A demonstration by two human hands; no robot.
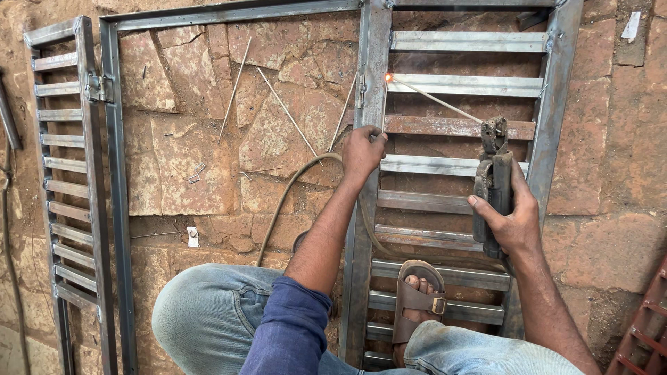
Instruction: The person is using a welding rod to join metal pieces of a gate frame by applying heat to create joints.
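My right hand (511, 215) grips a dark welding electrode holder (492, 182). A thin welding rod (434, 98) runs from it up and left, its tip glowing orange against the left upright of a slatted steel gate frame (462, 85). My left hand (363, 149) is closed on that same upright (370, 76), just below the glowing tip. The frame lies flat on the stone floor, and my sandalled foot (415, 295) rests on its lower slats.
A hose-like cable (281, 201) curves across the floor under my left arm. A second slatted steel panel (69, 180) lies at the left, hinged to a long steel bar (114, 173). Several spare rods (285, 111) lie on the stones.
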